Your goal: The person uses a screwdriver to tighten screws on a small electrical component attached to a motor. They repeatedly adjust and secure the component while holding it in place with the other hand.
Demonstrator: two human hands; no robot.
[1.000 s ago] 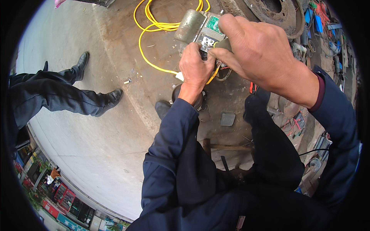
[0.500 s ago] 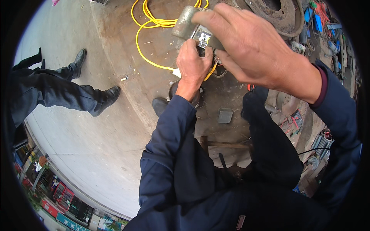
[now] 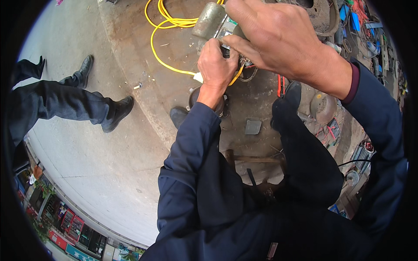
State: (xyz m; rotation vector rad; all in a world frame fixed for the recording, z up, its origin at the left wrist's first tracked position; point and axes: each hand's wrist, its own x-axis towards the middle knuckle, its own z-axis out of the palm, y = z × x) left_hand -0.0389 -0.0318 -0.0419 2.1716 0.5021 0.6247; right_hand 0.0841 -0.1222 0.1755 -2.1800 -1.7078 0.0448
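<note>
A grey-green metal machine part with a rounded housing (image 3: 209, 21) stands on the floor in front of me, at the top of the view. Its middle has a pale, box-like section, partly covered by my fingers. My left hand (image 3: 213, 65) is closed at the near edge of that section, thumb and fingers pinched together; what they grip is hidden. Above it, my right hand (image 3: 278, 37) arches over from the right with curled fingers. Whatever it holds is out of sight behind the fingers. Beside my left wrist, a yellow cable (image 3: 163, 64) runs to the machine part.
Below my left wrist sits a round metal piece (image 3: 194, 96). A small grey square lid (image 3: 253, 126) lies between my feet, and red-handled pliers (image 3: 281, 85) by my right shoe. Metal scrap and tools crowd the right. Another person's legs (image 3: 82, 102) stand at left.
My right hand has shifted slightly up and left, its fingers now lower over the box-like section. My left hand keeps its pinch. The red-handled pliers show more fully.
</note>
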